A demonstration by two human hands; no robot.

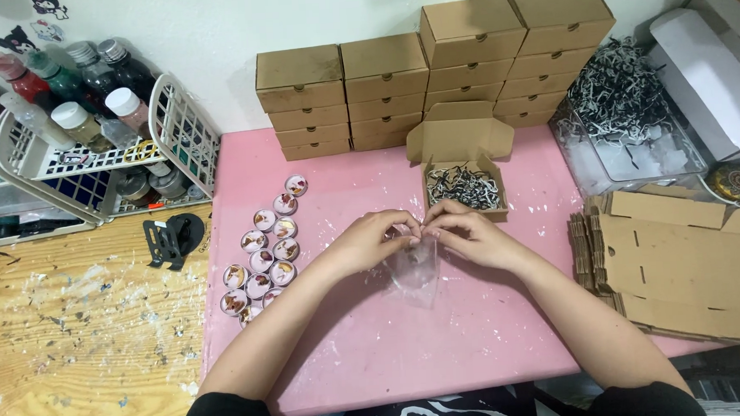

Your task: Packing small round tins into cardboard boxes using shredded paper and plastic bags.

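Both hands met over the middle of the pink mat [478, 346] that covered the counter, and between them hung a small clear plastic bag [415, 269], its mouth held up at the fingertips and its body drooping toward the mat. The left hand [372, 240] pinched the bag's top edge on one side, and the right hand [471, 232] pinched it on the other, so each grip was narrow and closed on the bag's rim; whether anything already sat inside the bag could not be told. The step in hand looked like opening or closing the bag's mouth. Just beyond the hands stood an open cardboard box [463, 182], its lid tipped back and its floor lined with dark shredded paper. To the left of the hands, on the mat, lay a cluster of round resin-like discs [263, 256] in loose rows, untouched. Stacks of closed cardboard boxes [430, 70] lined the wall behind, flat box blanks [685, 259] were piled at the right, and a tray of shredded paper [627, 118] sat beyond those. A next move, in my judgement, would call for one hand to keep the bag steady while the other freed itself, since both were occupied at the rim.
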